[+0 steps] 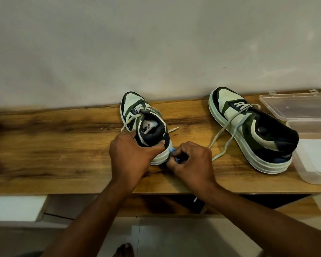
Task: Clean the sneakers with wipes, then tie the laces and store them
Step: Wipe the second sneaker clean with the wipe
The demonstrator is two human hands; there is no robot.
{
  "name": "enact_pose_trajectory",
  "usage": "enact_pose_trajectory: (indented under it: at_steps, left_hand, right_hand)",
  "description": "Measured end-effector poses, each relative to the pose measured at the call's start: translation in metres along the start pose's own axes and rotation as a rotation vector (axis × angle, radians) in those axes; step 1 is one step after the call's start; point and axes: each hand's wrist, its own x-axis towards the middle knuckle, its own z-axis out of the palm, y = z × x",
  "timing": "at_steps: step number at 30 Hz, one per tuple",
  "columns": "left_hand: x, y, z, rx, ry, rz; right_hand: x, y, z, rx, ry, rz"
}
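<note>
Two sneakers on wooden shelf (63, 141), laces loose. Left hand (130, 154) grips heel of near sneaker (143, 123); right hand (191, 160) pinches blue wipe (172, 151) against its sole. Second sneaker (252, 130) lies tilted, touching clear plastic box (311, 164), lid (295, 106) open behind

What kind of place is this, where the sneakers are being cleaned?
Probably a room in a home: a wooden shelf against a plain plastered wall, a tiled floor below, and a clear plastic storage box beside the sneakers.
</note>
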Motion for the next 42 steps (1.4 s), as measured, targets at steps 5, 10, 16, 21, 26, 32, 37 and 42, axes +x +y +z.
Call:
enact_pose_trajectory:
  at_steps: [5,10,16,21,26,32,37,42]
  left_hand:
    - [0.001,-0.002,0.002,0.009,0.003,0.004]
    - [0.002,-0.002,0.001,0.027,-0.007,0.003]
    - [0.003,-0.002,0.001,0.020,-0.021,0.016]
    - [0.003,-0.002,0.000,0.014,-0.019,0.029]
    - [0.002,-0.005,-0.002,-0.013,-0.017,0.026]
    - [0.003,-0.005,-0.004,-0.023,-0.017,0.011]
    - [0.003,-0.005,-0.003,-0.001,-0.016,0.005]
    - [0.004,-0.004,-0.002,0.027,-0.031,0.014]
  right_hand:
    - [-0.009,-0.003,0.006,0.007,-0.189,-0.231]
    - [-0.012,-0.005,0.011,0.077,-0.050,-0.071]
    - [-0.012,-0.005,0.010,0.111,0.019,0.028]
    - [0.000,0.002,0.007,0.169,0.127,0.202]
    - [0.001,0.002,0.007,0.093,0.104,0.040]
    - [0.001,0.005,0.009,0.100,0.066,-0.106]
    - [-0.002,0.003,0.010,0.096,-0.038,-0.170]
    - [-0.002,0.001,0.006,0.181,0.012,-0.018]
